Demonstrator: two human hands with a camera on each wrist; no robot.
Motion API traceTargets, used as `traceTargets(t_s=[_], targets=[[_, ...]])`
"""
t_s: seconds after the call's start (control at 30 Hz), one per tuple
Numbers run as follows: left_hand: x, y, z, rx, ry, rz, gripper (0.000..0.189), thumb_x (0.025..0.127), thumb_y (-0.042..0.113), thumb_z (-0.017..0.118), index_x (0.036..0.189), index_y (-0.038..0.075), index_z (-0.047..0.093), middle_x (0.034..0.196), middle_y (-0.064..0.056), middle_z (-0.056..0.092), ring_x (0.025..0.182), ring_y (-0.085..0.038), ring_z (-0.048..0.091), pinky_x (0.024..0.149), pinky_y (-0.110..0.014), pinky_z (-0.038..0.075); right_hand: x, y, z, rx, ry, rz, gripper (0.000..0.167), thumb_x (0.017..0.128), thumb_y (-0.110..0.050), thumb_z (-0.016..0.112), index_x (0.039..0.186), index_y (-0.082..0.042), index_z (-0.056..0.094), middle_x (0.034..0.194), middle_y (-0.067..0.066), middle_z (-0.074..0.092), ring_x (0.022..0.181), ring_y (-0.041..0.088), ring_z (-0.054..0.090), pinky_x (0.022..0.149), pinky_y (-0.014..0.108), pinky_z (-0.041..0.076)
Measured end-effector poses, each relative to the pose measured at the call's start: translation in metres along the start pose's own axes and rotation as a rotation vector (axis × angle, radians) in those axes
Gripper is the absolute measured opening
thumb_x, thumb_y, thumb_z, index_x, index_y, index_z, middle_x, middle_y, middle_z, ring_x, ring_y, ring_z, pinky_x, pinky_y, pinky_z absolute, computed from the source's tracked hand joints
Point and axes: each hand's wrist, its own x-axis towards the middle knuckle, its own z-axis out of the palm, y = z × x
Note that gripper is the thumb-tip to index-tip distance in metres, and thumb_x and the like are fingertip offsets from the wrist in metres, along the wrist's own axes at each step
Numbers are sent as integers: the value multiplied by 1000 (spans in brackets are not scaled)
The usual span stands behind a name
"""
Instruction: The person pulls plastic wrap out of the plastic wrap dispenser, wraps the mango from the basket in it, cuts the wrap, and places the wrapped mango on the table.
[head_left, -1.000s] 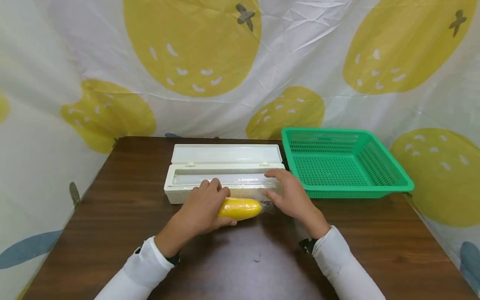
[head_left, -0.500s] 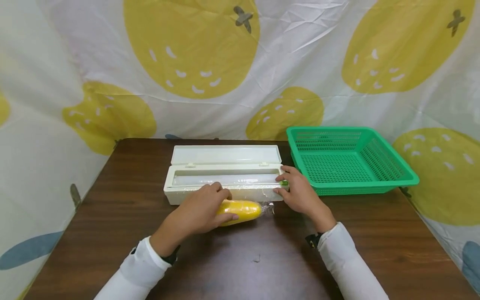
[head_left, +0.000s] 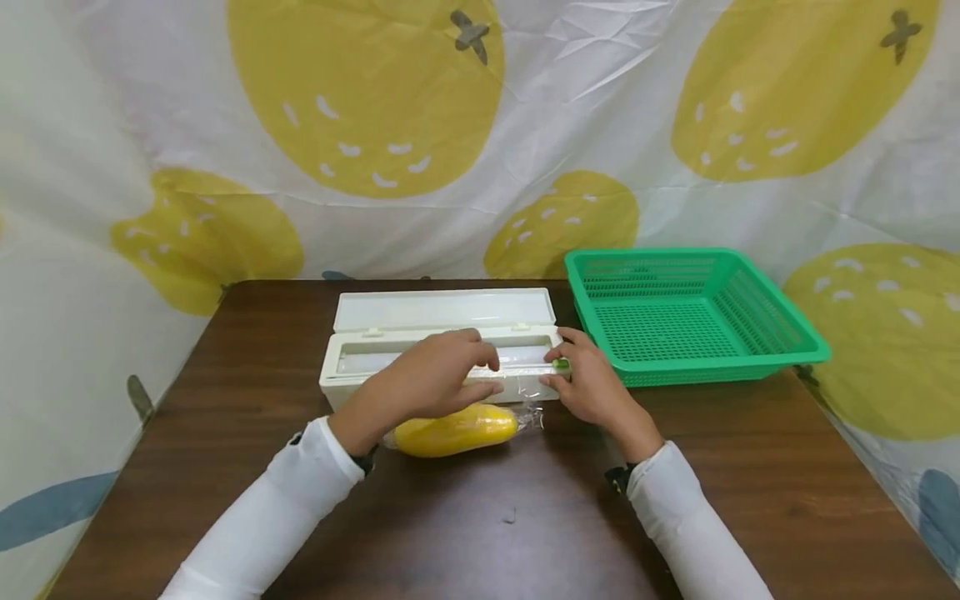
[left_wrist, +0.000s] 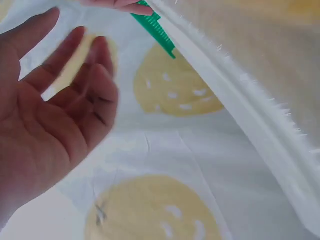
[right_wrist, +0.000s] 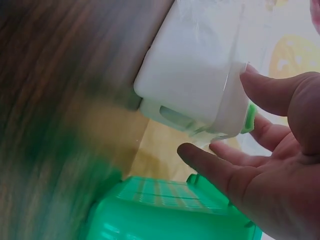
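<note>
A long, smooth yellow item (head_left: 456,431), wrapped in clear film, lies on the table before a white cling film dispenser (head_left: 450,297) with its lid raised. In the dispenser's trough sits a roll of film (head_left: 517,356). Film stretches over the dispenser's front, near the item's twisted right end. My left hand (head_left: 431,379) hovers over the dispenser's front edge, thumb and fingers apart, holding nothing. My right hand (head_left: 592,387) is at the dispenser's right end, thumb at the top front edge and fingers around a small green slide cutter (right_wrist: 249,118), with a gap between thumb and cutter.
A green plastic basket (head_left: 693,371) stands right of the dispenser, near the back edge of the brown wooden table (head_left: 750,500). A white cloth with yellow fruit prints (head_left: 360,100) hangs behind and along both sides.
My left hand has let go of the yellow item and risen to the right over the dispenser. My right hand has moved right to the green slide cutter at the dispenser's end.
</note>
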Motion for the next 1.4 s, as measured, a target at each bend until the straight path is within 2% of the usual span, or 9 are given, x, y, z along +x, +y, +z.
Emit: traceTargets(t_s=[0.13,0.27,0.37,0.5,0.6,0.77,0.87,1.07,1.4], targets=[[33,2,-1,26,-13,93,18,99,26,68,109,13,76,103,-5,72,94,-20,69,84,-38,58,-1,1,4,37,-3,29,26,93,-15,76,112,2,69,158,31,39,146,49,41,115,61,40],[64,6,14,46,-77,138,16,99,21,66,109,15,77,104,-5,73,98,-21,68,86,-39,58,-2,3,8,74,9,14,25,93,-13,75,110,3,67,156,34,41,145,50,41,115,61,40],[82,8,28,48,-112,152,16,97,16,64,105,16,78,100,-5,72,95,-20,66,82,-39,57,-2,6,10,103,45,-35,24,91,-8,75,111,3,69,151,34,47,142,49,46,114,61,41],[98,10,38,87,-126,123,16,96,11,62,86,16,73,86,-3,63,84,-18,61,73,-37,54,1,9,11,154,77,-90,26,87,-4,75,114,-1,73,146,29,54,139,46,49,114,60,41],[105,12,40,122,-147,100,20,98,13,62,79,16,67,83,-2,61,81,-18,59,72,-37,54,3,11,10,194,80,-91,30,86,-4,77,115,1,72,145,28,54,139,45,48,115,58,40],[111,15,42,140,-204,110,15,99,15,64,85,15,70,95,-4,70,90,-20,64,80,-36,56,2,15,8,227,80,-61,38,85,-1,76,121,9,67,146,30,52,139,46,48,114,58,41],[113,18,43,140,-214,99,13,97,14,66,86,13,71,98,-6,72,92,-21,65,81,-35,55,2,17,9,243,82,-63,32,85,0,75,115,9,69,146,30,52,139,45,48,114,58,41],[113,20,47,158,-181,41,8,97,17,69,94,11,73,100,-8,74,88,-21,68,77,-34,57,1,17,12,252,93,-80,17,82,3,75,99,3,71,143,30,55,137,45,49,113,57,42],[115,21,46,190,-150,53,11,94,12,71,99,13,80,98,-6,77,91,-21,70,81,-35,58,3,16,12,229,103,-68,21,83,2,75,103,5,69,145,30,52,136,45,50,112,57,43]])
